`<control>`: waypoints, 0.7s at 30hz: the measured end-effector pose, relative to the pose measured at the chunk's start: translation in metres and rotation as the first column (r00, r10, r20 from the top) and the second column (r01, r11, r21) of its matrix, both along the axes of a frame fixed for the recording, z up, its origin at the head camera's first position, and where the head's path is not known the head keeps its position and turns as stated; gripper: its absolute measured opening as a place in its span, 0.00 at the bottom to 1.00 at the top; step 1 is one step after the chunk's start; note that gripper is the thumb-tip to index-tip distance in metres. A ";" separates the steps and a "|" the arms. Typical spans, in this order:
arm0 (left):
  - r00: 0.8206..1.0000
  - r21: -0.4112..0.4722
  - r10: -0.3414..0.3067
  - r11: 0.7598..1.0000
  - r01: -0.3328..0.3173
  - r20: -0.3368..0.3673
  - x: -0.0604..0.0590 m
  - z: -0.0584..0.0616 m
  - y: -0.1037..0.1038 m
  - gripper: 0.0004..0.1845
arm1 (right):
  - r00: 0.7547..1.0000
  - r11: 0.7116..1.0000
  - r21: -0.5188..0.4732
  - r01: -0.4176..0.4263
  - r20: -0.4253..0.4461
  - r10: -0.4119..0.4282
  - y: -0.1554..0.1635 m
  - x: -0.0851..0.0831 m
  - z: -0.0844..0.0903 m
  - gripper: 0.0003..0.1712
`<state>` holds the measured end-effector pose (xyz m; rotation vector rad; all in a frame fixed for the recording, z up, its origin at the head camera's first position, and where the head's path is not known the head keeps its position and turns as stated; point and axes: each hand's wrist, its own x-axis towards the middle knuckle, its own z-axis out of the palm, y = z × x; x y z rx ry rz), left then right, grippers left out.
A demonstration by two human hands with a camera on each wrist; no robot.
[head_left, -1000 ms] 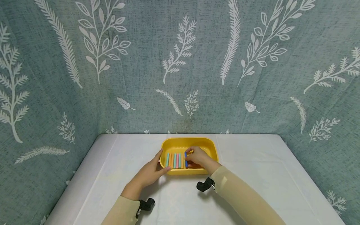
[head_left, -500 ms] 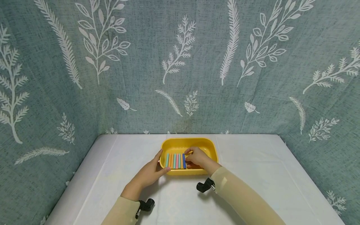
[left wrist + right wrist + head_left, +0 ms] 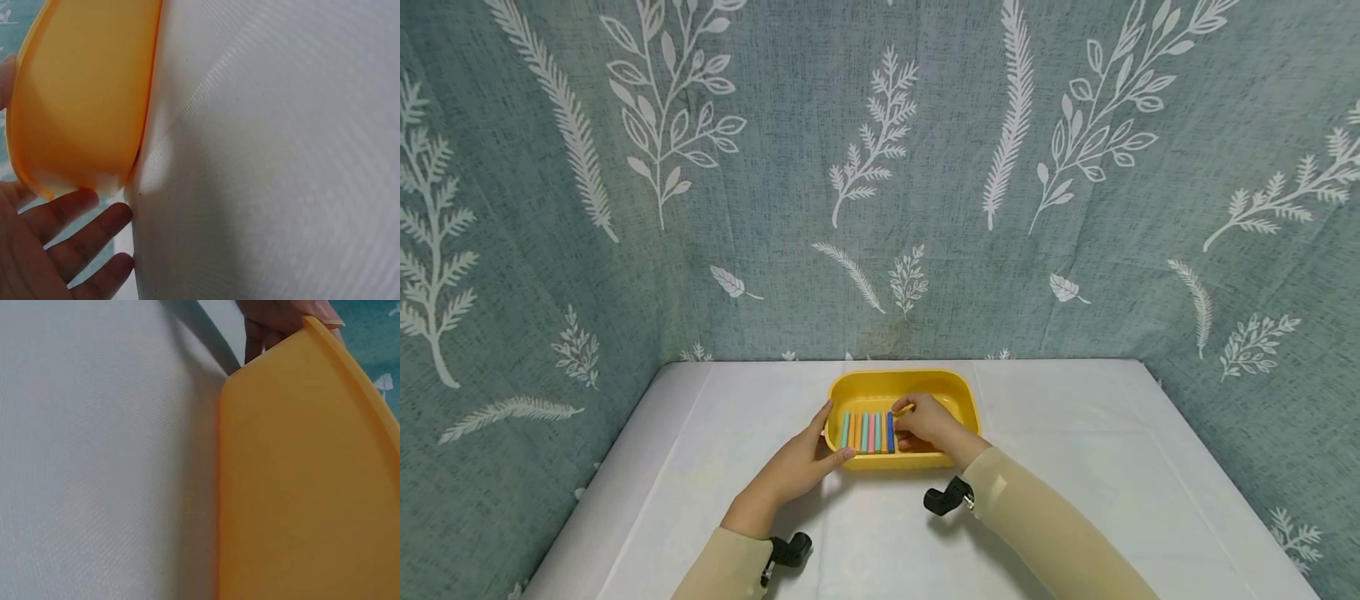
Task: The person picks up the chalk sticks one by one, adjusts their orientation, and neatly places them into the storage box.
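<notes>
In the head view a yellow tray [image 3: 958,392] stands on the white table. Coloured sticks that look like chalk [image 3: 871,432], in green, orange and pink, lie side by side in its left half. A dark blue stick [image 3: 891,432] lies at the right end of this row. My left hand [image 3: 801,462] rests on the tray's left end, thumb on the front rim, fingers spread along the outer wall. My right hand [image 3: 928,421] reaches over the front rim, its bent fingertips just right of the blue stick. Part of the right fingers is hidden.
The white tablecloth [image 3: 1045,500] spreads around the tray. Patterned green-blue fabric [image 3: 775,275] hangs behind and at both sides. A black wrist camera [image 3: 949,496] is worn on the right wrist, another camera [image 3: 790,550] on the left.
The blue stick has shifted left against the row, and more of it shows beside the right fingertips. My left hand has kept its place on the tray.
</notes>
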<state>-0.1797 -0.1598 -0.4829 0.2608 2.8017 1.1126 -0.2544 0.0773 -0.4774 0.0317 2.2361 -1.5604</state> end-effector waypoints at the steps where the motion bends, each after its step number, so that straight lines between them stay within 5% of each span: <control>1: 1.000 -0.001 0.001 1.000 -0.001 0.001 0.000 0.000 0.000 0.51 | 1.000 1.000 0.000 0.006 -0.002 -0.006 0.000 0.000 0.000 0.15; 21: 1.000 0.011 0.012 1.000 -0.012 0.000 -0.001 -0.001 0.000 0.52 | 0.998 0.994 -0.107 -0.009 -0.055 0.003 0.019 0.007 0.022 0.15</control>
